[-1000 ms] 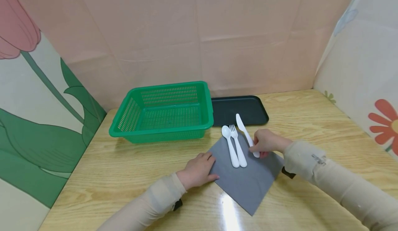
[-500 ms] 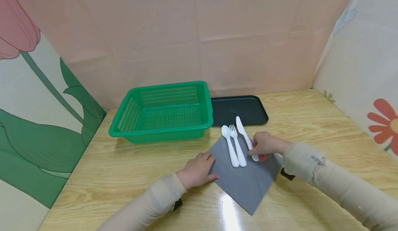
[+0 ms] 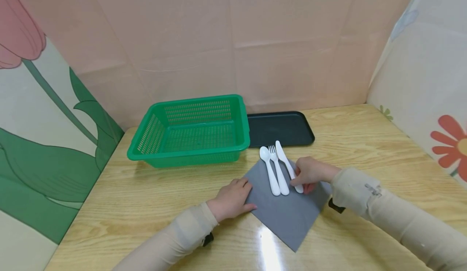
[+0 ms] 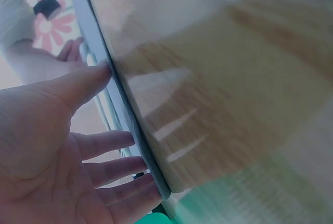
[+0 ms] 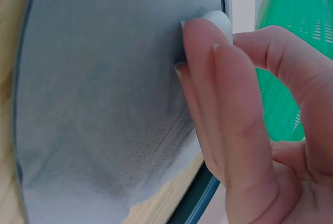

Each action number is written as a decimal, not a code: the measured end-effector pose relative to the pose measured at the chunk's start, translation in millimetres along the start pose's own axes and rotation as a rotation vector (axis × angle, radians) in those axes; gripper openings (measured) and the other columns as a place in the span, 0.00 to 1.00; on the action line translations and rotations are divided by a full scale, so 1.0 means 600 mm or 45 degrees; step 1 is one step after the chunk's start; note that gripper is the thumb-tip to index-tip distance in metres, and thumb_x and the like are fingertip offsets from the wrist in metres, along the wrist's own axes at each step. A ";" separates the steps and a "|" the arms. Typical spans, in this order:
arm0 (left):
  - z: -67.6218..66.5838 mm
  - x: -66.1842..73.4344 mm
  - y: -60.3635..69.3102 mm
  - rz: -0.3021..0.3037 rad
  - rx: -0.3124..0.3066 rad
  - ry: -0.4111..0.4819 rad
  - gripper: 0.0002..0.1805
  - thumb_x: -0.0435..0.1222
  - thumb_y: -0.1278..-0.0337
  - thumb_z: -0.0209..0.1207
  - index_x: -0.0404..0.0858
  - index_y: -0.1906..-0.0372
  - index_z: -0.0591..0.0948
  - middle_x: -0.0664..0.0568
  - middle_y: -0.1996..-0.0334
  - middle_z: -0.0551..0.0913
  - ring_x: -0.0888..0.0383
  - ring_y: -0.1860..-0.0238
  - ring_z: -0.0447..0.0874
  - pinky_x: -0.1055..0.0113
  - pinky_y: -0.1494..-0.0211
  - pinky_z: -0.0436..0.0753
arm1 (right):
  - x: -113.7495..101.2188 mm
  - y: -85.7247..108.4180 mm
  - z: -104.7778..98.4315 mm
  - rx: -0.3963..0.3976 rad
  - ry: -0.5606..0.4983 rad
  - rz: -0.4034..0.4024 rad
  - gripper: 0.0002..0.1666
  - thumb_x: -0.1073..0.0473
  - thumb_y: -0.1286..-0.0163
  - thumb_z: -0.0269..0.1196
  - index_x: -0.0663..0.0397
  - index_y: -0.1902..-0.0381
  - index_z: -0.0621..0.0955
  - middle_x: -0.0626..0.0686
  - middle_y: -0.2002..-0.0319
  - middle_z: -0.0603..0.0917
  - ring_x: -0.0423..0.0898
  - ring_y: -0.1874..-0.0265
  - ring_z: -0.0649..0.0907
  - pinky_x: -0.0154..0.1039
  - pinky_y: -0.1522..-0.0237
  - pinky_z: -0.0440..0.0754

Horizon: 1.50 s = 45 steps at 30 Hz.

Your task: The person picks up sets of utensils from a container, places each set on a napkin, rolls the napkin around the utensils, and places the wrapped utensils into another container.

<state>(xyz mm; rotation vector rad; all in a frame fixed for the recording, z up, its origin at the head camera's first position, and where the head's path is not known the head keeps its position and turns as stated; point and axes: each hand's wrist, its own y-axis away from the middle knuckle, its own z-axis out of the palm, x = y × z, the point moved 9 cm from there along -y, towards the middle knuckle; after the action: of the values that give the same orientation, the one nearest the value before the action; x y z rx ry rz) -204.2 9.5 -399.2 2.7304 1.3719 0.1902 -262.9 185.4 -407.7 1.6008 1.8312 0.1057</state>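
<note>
"Where is the knife [image 3: 285, 160]?"

"At the right hand [image 3: 309, 173], which pinches its white handle between thumb and fingers. The blade points forward and leftward from that hand, and in the head view its tip overlaps the near edge of the black tray [image 3: 279, 127]. I can't tell whether it touches the tray."

"And next to it?"

"To the left of the right hand, between the two hands, lie the white fork [image 3: 279, 173] and then the white spoon [image 3: 270, 173]. The fork is in the middle, handles toward the person."

"What is under them?"

"A grey napkin [image 3: 288, 210], turned cornerwise, with one corner reaching nearer the person than either hand. The heads of the cutlery stick out past its far corner."

"What about the left hand [image 3: 230, 199]?"

"It grasps nothing. Its fingers are extended and spread, with the fingertips and thumb at the napkin's left edge."

"Farther out?"

"The tray lies beyond the right hand, a little to its left. Beyond the left hand, mostly to its left, stands a green basket [image 3: 197, 156] with slotted walls. Both sit on the wooden table [image 3: 365, 141]."
</note>
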 end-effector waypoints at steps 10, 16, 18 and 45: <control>0.001 -0.001 -0.002 -0.002 0.010 0.002 0.30 0.55 0.43 0.56 0.38 0.44 0.73 0.48 0.42 0.73 0.52 0.43 0.74 0.62 0.50 0.81 | 0.004 0.004 0.006 -0.005 0.006 0.004 0.14 0.55 0.43 0.66 0.56 0.81 0.76 0.49 0.86 0.81 0.38 0.87 0.81 0.30 0.82 0.78; 0.003 -0.002 -0.002 -0.001 0.010 0.000 0.30 0.55 0.42 0.56 0.38 0.43 0.73 0.48 0.42 0.73 0.52 0.43 0.74 0.62 0.51 0.81 | 0.004 0.006 0.011 -0.025 0.019 0.014 0.14 0.55 0.43 0.66 0.56 0.80 0.76 0.49 0.86 0.81 0.38 0.87 0.81 0.29 0.82 0.77; 0.005 -0.002 -0.002 -0.002 0.007 -0.001 0.31 0.55 0.42 0.56 0.38 0.43 0.72 0.47 0.42 0.73 0.52 0.42 0.73 0.62 0.50 0.81 | 0.005 0.007 0.013 -0.035 0.021 0.027 0.14 0.55 0.43 0.65 0.56 0.79 0.75 0.50 0.86 0.81 0.38 0.87 0.81 0.29 0.82 0.77; 0.004 -0.001 -0.002 0.001 0.013 -0.010 0.30 0.55 0.42 0.56 0.38 0.43 0.73 0.47 0.42 0.73 0.52 0.42 0.74 0.62 0.50 0.81 | 0.003 0.011 0.022 -0.070 0.023 0.042 0.14 0.55 0.42 0.65 0.57 0.78 0.75 0.50 0.86 0.82 0.37 0.88 0.81 0.29 0.83 0.77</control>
<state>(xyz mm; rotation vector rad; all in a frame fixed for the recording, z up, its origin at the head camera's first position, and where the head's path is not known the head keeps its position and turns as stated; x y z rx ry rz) -205.4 9.5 -401.9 2.7373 1.3733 0.1722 -250.4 183.9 -415.2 1.5972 1.8006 0.1841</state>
